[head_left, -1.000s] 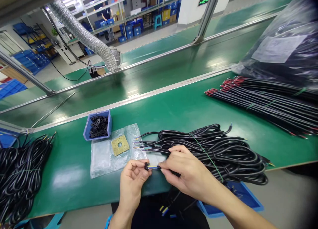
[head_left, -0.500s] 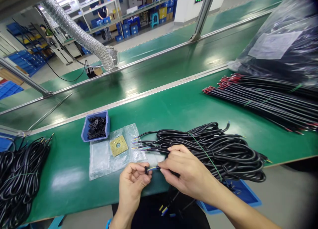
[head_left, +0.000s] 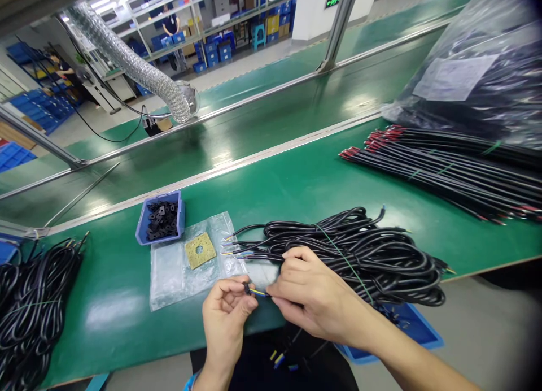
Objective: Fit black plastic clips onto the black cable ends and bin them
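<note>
Between the fingertips of my left hand [head_left: 228, 303] is a small black plastic part [head_left: 247, 288]. My right hand [head_left: 311, 292] pinches the end of a black cable, whose blue and yellow-green wires [head_left: 258, 292] reach to that part. Whether the wires sit inside it or only touch it, I cannot tell. Behind my right hand lies a coiled bundle of black cables [head_left: 398, 261] tied with green string. A yellow sponge [head_left: 200, 250] with a round hole rests on a clear plastic bag [head_left: 167, 278] beyond my left hand.
A blue bin [head_left: 181, 216] of small black parts stands behind the bag. Another cable bundle [head_left: 38, 306] lies at the left, red-tipped cables [head_left: 444, 170] at the right. A blue tray [head_left: 423, 323] is below the table edge. A silver duct [head_left: 139, 63] hangs above.
Both hands stay nearly in place, with the black part and wires slightly shifted and more of the blue wire showing. The whole view has moved a little.
</note>
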The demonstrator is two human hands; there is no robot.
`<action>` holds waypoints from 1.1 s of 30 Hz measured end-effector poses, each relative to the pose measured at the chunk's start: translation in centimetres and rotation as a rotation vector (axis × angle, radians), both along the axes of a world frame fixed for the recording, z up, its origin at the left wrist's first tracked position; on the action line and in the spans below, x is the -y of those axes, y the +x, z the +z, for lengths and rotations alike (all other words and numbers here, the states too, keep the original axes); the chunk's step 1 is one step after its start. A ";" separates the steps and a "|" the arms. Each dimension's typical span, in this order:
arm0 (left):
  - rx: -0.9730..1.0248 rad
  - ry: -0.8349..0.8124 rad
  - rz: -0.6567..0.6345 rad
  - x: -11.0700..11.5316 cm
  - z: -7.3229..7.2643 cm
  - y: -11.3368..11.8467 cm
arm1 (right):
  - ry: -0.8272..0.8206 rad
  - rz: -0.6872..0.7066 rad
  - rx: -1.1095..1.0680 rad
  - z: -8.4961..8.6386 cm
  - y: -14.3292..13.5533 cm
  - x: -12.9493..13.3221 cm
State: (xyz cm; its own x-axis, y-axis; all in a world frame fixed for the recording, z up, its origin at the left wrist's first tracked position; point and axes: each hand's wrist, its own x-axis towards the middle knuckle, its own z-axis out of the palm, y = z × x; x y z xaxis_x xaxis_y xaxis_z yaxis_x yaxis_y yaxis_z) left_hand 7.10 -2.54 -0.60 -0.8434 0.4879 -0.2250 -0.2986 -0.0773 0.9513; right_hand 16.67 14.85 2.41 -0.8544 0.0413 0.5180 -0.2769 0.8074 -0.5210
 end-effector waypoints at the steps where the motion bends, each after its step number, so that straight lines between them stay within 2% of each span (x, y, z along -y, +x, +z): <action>1: 0.003 0.003 0.001 0.0 0.0 0.0 | -0.008 0.003 0.004 0.0 0.0 0.0; 9: 0.055 0.010 -0.104 -0.7 0.2 0.7 | -0.028 0.014 0.047 0.3 0.1 0.0; 13: 0.051 0.019 -0.100 -1.3 0.3 0.8 | 0.005 -0.099 0.033 0.3 0.4 0.2; 18: -0.140 -0.020 -0.088 -1.7 0.3 0.3 | 0.013 -0.174 0.081 0.3 0.6 0.3; 27: -0.551 -0.080 -0.115 -1.6 0.0 0.3 | 0.054 -0.080 0.125 0.0 0.3 0.1; 33: -0.659 -0.114 -0.163 -2.4 0.3 0.5 | 0.077 -0.065 0.118 0.0 0.3 0.1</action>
State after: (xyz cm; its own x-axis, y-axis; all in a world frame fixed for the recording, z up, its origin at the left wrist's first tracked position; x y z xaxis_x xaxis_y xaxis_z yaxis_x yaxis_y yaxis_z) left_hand 7.63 -0.11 -0.35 -0.7399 0.6237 0.2522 0.3459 0.0311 0.9378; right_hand 16.96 14.71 2.39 -0.9062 0.0628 0.4181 -0.1629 0.8606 -0.4825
